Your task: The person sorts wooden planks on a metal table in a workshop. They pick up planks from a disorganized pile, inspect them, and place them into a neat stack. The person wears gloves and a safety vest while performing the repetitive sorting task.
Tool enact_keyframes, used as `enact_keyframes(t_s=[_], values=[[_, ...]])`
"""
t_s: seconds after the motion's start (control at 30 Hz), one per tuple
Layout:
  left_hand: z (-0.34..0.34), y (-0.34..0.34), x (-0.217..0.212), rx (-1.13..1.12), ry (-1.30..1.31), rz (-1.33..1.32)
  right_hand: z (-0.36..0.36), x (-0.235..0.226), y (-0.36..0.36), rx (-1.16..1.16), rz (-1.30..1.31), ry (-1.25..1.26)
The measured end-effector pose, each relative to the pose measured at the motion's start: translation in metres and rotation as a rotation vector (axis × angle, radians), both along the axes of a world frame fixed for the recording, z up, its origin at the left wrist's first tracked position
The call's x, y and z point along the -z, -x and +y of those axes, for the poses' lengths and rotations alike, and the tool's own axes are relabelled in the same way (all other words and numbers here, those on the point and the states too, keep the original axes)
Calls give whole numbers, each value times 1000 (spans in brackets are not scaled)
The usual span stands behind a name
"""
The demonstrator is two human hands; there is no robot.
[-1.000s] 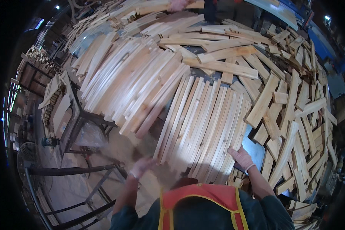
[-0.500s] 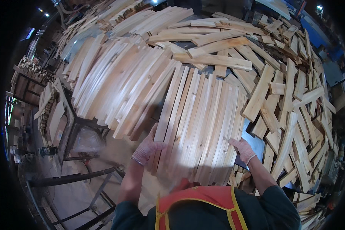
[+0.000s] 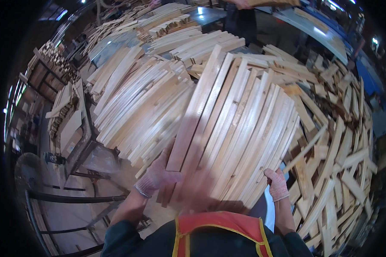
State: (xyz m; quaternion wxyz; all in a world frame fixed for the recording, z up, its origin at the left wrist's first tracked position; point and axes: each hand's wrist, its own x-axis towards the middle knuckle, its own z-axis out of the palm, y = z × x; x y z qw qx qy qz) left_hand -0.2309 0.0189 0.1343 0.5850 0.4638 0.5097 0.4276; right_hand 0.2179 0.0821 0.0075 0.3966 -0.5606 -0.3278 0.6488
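Note:
Between my two gloved hands is a wide bundle of narrow wooden strips (image 3: 231, 137), set side by side with their long edges together. My left hand (image 3: 156, 175) grips the bundle's left side near its lower end, thumb lying over the strips. At the opposite side my right hand (image 3: 276, 184) clamps the outer strip, its thumb on top and the other fingers out of sight underneath. The strips slant a little, far ends to the right of upright, and the leftmost ones stick out farther. My shadow darkens the bundle's lower part.
Another row of strips (image 3: 146, 107) lies just left of the bundle. Loose boards (image 3: 330, 171) are heaped crosswise along the right. A dark metal frame (image 3: 77, 197) stands at lower left. Beyond the stacks, another person's hand (image 3: 241, 3) is at a board (image 3: 274, 2).
The bundle has come up nearer to me and looks larger, its left strips now reaching farther out. Both hands keep their grip. My view has shifted, bringing another person into sight at the top.

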Motion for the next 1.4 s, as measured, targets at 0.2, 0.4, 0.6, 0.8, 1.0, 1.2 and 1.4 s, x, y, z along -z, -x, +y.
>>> enact_keyframes(t_s=[0.2, 0.4, 0.6, 0.8, 1.0, 1.2, 1.4], values=[[181, 33, -4, 9, -35, -161, 166, -78, 43, 50, -28, -123], [419, 176, 23, 111, -181, -424, 447, -131, 144, -172, -251, -453], [670, 283, 1, -215, 336, -180, 678, -83, 271, -338, -301, -646], [740, 398, 127, 331, 67, 1300, 684, 4, 357, -467, -249, -420], [744, 328, 76, 513, -412, 1998, 515, -5, 281, -289, -53, -360], [612, 115, 25, 452, -573, 960, 252, -27, 156, -159, 155, -98], [494, -55, 57, 675, -661, 774, 88, -66, 22, 246, -410, 83]])
